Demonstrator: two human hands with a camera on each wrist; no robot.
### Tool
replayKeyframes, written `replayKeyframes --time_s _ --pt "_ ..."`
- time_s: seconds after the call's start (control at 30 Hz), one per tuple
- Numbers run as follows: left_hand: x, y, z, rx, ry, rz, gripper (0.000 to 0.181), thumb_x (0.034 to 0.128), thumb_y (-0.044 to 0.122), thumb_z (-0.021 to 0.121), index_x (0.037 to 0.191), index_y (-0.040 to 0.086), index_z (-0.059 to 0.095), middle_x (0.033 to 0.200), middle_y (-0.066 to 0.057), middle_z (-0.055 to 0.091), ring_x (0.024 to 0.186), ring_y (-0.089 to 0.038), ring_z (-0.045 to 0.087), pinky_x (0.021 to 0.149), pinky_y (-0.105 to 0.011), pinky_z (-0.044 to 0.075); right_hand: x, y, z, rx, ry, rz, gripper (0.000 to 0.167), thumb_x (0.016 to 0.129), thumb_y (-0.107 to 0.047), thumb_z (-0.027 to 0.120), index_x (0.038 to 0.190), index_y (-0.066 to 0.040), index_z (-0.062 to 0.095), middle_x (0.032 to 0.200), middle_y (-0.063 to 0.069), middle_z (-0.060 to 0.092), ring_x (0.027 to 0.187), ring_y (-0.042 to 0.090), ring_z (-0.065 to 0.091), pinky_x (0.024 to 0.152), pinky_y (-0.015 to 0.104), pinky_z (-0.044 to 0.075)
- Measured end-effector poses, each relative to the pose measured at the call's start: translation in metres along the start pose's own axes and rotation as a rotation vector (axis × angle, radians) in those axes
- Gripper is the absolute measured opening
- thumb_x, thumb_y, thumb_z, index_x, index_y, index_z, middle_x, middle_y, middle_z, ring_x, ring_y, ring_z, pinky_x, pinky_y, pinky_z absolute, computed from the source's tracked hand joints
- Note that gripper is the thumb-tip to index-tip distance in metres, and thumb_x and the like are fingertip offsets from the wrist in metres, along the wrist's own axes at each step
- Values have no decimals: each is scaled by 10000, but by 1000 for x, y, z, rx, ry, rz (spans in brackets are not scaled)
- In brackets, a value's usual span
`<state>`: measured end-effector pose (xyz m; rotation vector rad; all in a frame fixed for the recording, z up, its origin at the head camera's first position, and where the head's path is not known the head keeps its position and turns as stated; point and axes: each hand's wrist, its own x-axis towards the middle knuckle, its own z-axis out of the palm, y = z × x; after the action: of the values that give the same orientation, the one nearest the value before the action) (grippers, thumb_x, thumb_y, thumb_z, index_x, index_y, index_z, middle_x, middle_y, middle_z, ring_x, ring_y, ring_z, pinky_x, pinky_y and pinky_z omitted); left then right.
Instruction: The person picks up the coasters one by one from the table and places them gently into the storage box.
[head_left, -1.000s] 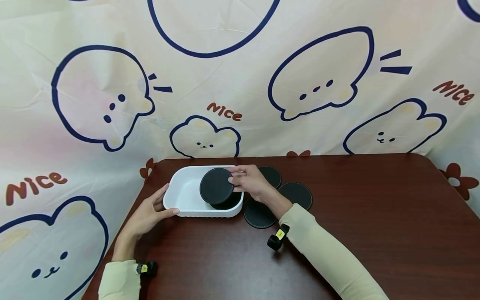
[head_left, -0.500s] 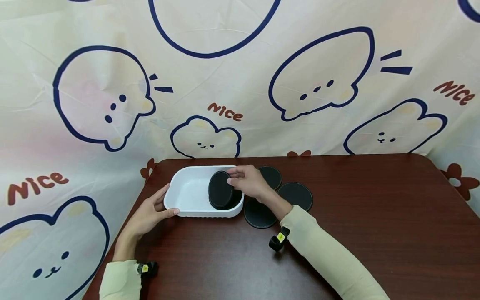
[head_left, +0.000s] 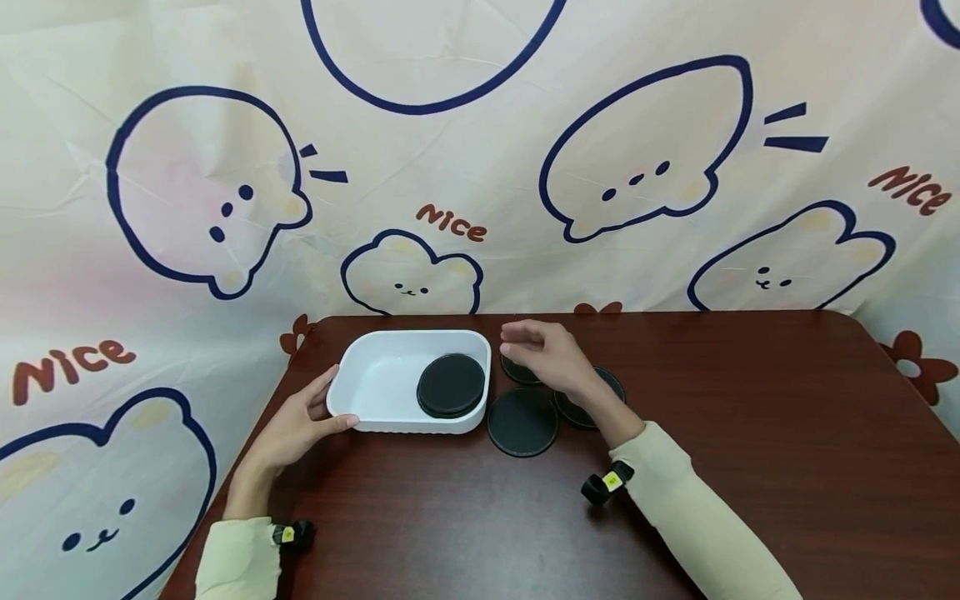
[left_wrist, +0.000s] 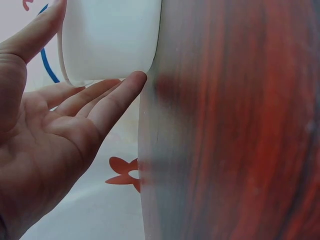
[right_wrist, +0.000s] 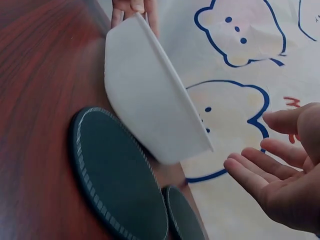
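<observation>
My left hand (head_left: 291,429) holds the left end of a white tray (head_left: 371,383), thumb at the near corner and fingers behind the end; the left wrist view shows fingertips against the tray's wall (left_wrist: 110,40). Inside the tray's right half lies a short stack of round black coasters (head_left: 452,383). My right hand (head_left: 555,358) hovers just right of the tray, thumb and fingers apart, holding nothing. Beneath it is a black coaster (head_left: 519,371), partly hidden. Another coaster (head_left: 522,423) lies nearer me, its stitched edge clear in the right wrist view. A third (head_left: 613,387) is partly covered by my right wrist.
The tray and coasters sit on a dark brown wooden table (head_left: 735,417). Behind it hangs a pale cloth (head_left: 510,275) with cartoon bears. A small black wrist camera (head_left: 607,483) is on each forearm.
The tilted coaster in my right hand was lowered onto the stack in the tray and let go. That hand then moved right, out over the loose coasters. My left hand stayed put.
</observation>
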<state>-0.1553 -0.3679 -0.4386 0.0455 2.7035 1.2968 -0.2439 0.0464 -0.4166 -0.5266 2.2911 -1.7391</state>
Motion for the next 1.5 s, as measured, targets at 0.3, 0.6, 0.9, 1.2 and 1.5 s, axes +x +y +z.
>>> replayKeyframes --time_s 0.3,0.6,0.9,1.2,1.5 --pt "-1 -2 0 -26 -11 -4 1035 968 296 822 1734 108 152 1694 -299 370 1424 -488 576 1068 -483 559 -25 19 -26 36 -2 8 464 1062 -188 695 1495 -49 604 1485 204 644 1352 359 670 1058 433 615" --pt "1 0 0 -32 -20 -16 1055 972 316 816 1741 141 115 1729 -284 310 1458 -491 539 1087 -491 508 -47 33 -60 21 31 38 518 1074 -208 680 1533 -8 547 1501 257 619 1368 398 651 1061 410 604" --pt "1 0 -3 -3 -35 6 1049 983 292 806 1741 127 99 1721 -299 316 1470 -499 521 1101 -518 494 -64 46 -85 35 68 99 610 1067 -260 695 1574 8 487 1523 255 601 1387 428 630 1075 444 569" --pt "3 6 -2 42 -15 -1 1069 992 342 792 1736 86 68 1730 -303 288 1476 -496 514 1114 -535 492 -76 53 -103 -11 89 134 635 1068 -294 693 1597 -21 471 1546 227 593 1410 391 618 1052 315 584" --pt "1 6 2 52 -18 -1 1046 990 320 796 1734 84 100 1690 -327 353 1423 -493 573 1090 -518 525 -86 58 -119 -115 115 123 680 1066 -339 693 1628 -50 441 1580 201 578 1436 396 599 990 112 539"
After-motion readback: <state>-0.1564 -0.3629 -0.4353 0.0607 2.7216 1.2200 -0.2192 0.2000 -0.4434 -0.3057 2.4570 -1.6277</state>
